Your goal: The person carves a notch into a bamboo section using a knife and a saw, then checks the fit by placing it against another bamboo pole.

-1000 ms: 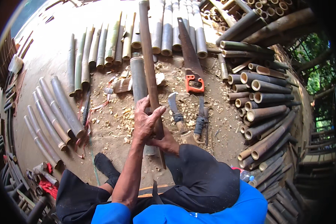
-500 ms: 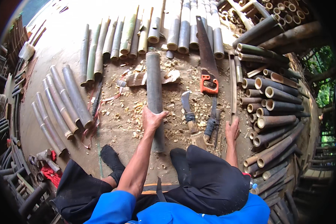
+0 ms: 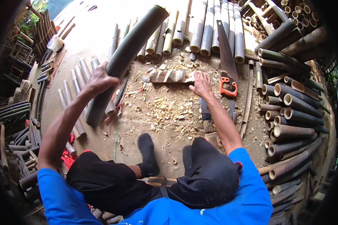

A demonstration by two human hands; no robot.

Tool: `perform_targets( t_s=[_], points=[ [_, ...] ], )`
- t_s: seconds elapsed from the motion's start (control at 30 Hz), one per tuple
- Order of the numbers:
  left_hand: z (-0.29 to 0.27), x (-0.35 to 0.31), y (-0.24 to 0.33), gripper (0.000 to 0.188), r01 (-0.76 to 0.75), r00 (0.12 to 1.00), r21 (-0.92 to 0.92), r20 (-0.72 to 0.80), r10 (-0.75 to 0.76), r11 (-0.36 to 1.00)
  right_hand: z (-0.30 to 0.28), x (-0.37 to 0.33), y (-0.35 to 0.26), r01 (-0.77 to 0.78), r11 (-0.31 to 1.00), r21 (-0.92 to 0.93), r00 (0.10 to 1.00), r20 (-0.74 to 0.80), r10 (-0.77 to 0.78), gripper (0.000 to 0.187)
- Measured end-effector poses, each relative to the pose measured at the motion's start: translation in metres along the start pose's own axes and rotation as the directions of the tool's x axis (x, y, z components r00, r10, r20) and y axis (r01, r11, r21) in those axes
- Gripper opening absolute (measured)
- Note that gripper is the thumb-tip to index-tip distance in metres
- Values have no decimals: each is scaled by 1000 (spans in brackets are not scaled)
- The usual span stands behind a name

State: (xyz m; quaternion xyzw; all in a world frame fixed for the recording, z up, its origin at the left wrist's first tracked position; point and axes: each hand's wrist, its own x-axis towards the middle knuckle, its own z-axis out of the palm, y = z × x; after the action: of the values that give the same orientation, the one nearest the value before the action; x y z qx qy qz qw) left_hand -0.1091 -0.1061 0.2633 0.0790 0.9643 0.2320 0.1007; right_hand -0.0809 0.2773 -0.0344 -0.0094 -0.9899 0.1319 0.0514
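The left hand point(image 3: 103, 79) wraps a smooth, dark, cylindrical bamboo tube point(image 3: 133, 47), held aslant above the floor point(image 3: 133, 129), partly hiding bamboo poles point(image 3: 170, 35); the right hand point(image 3: 202, 87) lies at a rough wooden block's point(image 3: 169, 76) end beside curled shavings point(image 3: 165, 108), its grip unclear; white lettering on the blue shirt point(image 3: 165, 213) is too small to read

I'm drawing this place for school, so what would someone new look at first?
Probably the big dark bamboo tube, held up at a slant in the left grip, left of the middle. Next might be the saw right of the middle, because its orange handle is so bright. Then perhaps the pale chips, scattered on the brown ground around the middle.
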Motion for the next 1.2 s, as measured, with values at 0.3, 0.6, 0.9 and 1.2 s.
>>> perform_targets(
  t_s=[0.3,0.6,0.9,1.2],
  points=[
    [159,-67,-124,77,121,987,-161,128,-100,980,29,24,-31,200,950,-241,955,266,-133,78],
    [269,-84,-132,80,141,982,-174,152,-115,975,-1,-110,-12,-401,904,151,909,-54,413,55],
    [279,-70,-116,83,8,1000,-148,23,-5,989,20,-58,106,-291,884,-366,956,-75,284,48],
    [277,-73,-112,77,31,999,-96,-16,-33,995,-31,-75,150,-386,908,-162,803,-543,245,22]
  ],
)
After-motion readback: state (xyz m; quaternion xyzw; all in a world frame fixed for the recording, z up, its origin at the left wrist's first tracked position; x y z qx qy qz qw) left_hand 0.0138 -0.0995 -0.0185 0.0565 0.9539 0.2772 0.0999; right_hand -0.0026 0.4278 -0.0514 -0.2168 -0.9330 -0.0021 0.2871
